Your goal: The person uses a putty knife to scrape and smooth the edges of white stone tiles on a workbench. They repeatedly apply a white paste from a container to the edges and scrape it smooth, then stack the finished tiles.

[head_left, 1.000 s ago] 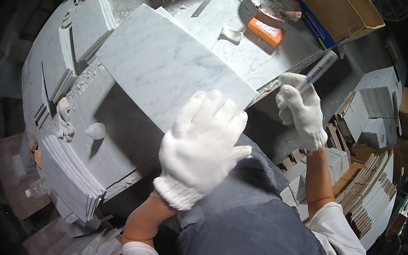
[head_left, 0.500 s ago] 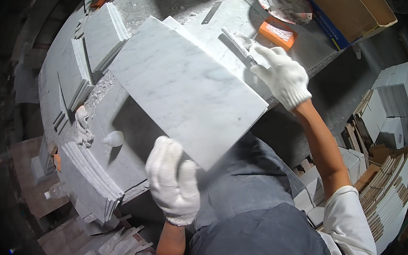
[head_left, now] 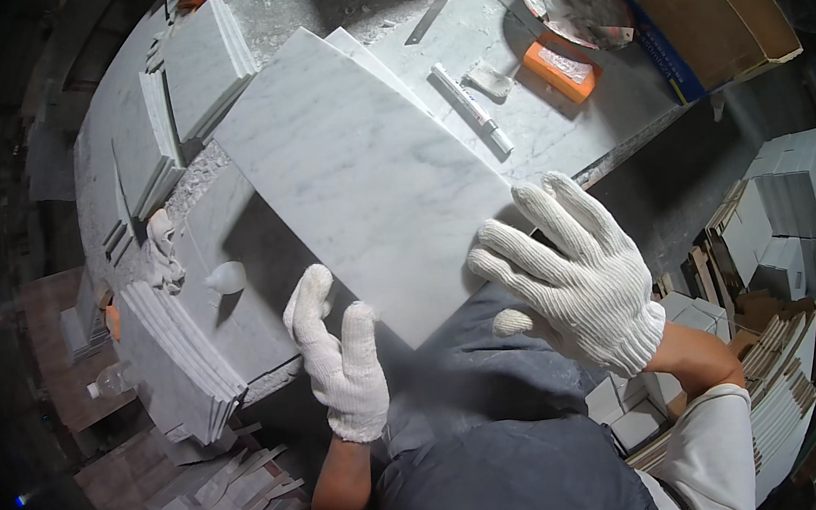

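A rectangular white marble tile with grey veins lies slanted in front of me, its near corner jutting past the bench edge. My right hand, in a white knitted glove, spreads its fingers over the tile's right corner; the thumb stays below the edge. Beside the near left edge is my left hand, gloved too, fingers apart and nothing in them. Beyond the tile rest a white marker pen, a small whitish block and an orange block with a pale label.
Stacked marble tiles stand at the far left, and another stack at the near left. A white bulb-shaped thing and a crumpled glove lie between. A round dish and cardboard box occupy the far right.
My right hand has left the marker pen, which now lies on the bench, and come back to the tile's right corner. My left hand's fingers have spread a little; the tile has hardly moved.
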Motion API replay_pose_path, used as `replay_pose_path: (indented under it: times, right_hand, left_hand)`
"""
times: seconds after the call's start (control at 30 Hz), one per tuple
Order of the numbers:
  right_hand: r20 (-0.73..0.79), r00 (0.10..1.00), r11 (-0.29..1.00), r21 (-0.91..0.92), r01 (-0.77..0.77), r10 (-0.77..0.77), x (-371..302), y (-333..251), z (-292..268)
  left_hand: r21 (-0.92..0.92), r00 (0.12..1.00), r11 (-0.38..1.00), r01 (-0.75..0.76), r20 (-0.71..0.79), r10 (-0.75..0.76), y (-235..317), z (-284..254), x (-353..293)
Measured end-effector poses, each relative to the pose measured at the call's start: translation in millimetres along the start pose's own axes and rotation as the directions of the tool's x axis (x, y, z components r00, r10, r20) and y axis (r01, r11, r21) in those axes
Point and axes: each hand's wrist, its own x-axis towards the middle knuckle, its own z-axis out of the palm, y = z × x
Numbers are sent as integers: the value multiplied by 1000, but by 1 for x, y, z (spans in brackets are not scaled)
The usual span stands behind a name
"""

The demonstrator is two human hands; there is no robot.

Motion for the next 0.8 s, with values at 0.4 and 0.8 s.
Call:
replay_pose_path:
  times: [0.4, 0.8]
  right_hand:
    - [-42, 999, 995, -97, -38, 34, -25, 0, -3]
    - [-132, 991, 991, 125, 45, -28, 5, -1, 19]
  left_hand:
    - [-133, 995, 986, 101, 17, -99, -1, -6, -6]
    - [-313, 966, 914, 258, 70, -248, 7, 2, -7]
